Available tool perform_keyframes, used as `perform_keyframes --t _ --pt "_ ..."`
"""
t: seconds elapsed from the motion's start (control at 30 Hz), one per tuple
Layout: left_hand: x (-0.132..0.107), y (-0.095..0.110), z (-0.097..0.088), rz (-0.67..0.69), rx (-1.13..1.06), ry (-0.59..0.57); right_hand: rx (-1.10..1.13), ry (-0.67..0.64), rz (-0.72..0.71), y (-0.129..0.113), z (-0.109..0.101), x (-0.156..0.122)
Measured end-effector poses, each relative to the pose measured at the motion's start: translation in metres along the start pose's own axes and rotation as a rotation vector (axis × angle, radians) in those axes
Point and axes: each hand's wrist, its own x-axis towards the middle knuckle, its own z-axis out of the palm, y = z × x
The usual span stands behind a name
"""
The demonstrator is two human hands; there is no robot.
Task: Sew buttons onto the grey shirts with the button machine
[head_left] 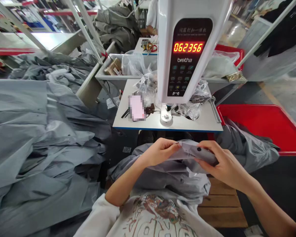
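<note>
Over my lap lies a grey garment, with one edge of it lifted and stretched between my two hands. My left hand pinches that edge between thumb and fingers. Around a folded part further along, my right hand is wrapped, thumb below and fingers above. A small dark round button or snap shows on the cloth beside my right fingertips. In front of the garment stands a white button machine with a lit red number display; its round lower die sits near the table's front edge.
Grey garments are heaped at the left. On the machine table lie a blurred pink card and clear plastic bags. A red tray stands at the right, with grey cloth beside it. Another person's arm shows behind the machine.
</note>
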Motion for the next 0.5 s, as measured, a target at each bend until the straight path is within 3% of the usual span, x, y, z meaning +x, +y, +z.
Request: perform_keyframes --t 0.2,0.33,0.4,0.5 --pt "0.001 -0.002 -0.005 -0.029 0.139 -0.028 0.006 0.057 -0.08 0.012 0.011 0.009" --pt "0.006 -0.01 -0.007 0.029 0.193 0.113 -0.037 0.1 -0.098 0.022 0.027 0.011" --pt "0.012 -0.028 -0.008 0.054 0.172 0.126 0.018 0.055 -0.045 0.028 0.033 0.013" --pt "0.024 -0.079 -0.004 0.04 0.04 0.027 0.068 -0.084 0.004 0.038 0.044 0.025"
